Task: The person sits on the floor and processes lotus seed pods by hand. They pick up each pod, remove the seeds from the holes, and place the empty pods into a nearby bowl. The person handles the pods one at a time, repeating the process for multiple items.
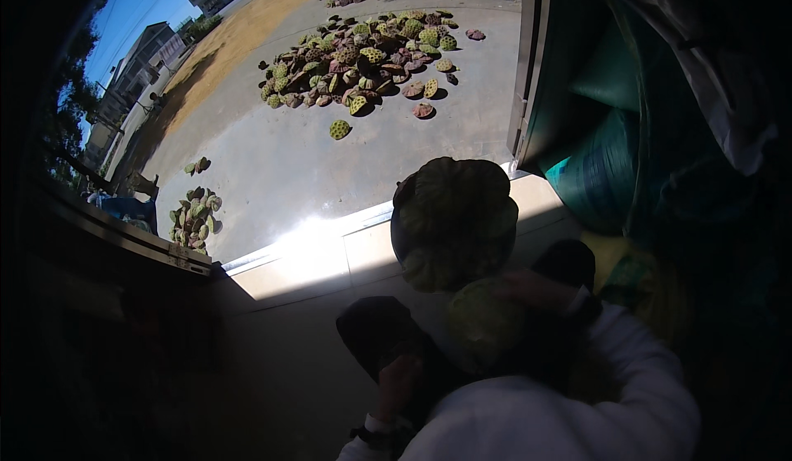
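In the shade in front of me, a heap of lotus seed pods (454, 214) rises from what looks like a dark round container, whose rim I cannot make out. My right hand (535, 289) is closed at the upper right edge of a large pale green lotus seed pod (483, 325), just on my side of the heap. Over by my left leg (379, 325), my left hand (400, 383) is apart from the pods. Deep shadow hides its fingers and anything they may hold.
Sunlit concrete beyond the doorway sill (346, 222) carries a big pile of lotus pods (346, 61). A smaller pod pile (196, 218) lies left, beside the door frame (173, 251). Green sacks (606, 160) stand right, near a yellow sack (652, 288).
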### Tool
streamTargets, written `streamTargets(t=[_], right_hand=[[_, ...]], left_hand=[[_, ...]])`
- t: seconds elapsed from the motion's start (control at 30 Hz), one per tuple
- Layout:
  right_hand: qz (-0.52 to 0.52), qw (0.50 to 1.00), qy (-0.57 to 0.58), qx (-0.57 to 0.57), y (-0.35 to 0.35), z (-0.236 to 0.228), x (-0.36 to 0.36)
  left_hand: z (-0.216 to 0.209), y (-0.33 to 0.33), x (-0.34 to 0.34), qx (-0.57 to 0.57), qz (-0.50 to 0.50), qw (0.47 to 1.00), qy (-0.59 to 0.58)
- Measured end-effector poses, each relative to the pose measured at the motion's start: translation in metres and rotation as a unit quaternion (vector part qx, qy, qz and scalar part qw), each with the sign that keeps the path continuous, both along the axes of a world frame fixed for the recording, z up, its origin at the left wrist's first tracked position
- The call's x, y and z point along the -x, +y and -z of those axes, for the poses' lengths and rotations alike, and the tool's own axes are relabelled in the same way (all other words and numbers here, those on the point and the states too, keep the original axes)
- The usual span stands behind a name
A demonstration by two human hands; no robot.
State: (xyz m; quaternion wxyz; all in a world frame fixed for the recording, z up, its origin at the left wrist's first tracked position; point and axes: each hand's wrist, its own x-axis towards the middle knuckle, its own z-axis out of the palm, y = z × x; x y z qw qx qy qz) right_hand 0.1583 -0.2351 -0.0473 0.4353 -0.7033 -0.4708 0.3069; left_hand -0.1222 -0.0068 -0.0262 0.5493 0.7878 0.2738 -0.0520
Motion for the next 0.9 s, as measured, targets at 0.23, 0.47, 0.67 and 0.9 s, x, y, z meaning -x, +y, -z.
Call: streamTargets(t=[0.23,0.47,0.67,0.9], right_hand=[[0.105,0.856,0.402,-0.306,0.028,-0.113,-0.062],[0.06,0.903,0.417,-0.085,0.057,-0.064,-0.019],[-0.15,0.949,0.273,0.044,0.048,0.018,0.034],[-0.409,0.907,0.033,0.099,0.043,0.065,0.087]], left_hand=[[0.028,-0.041,0.111,-0.138,-0.066,0.981,0.121],[0.083,-0.051,0.158,-0.057,-0.24,0.96,0.131],[0.049,-0.076,0.14,0.114,-0.362,0.923,0.066],[0.034,-0.091,0.111,0.151,-0.426,0.891,0.025]])
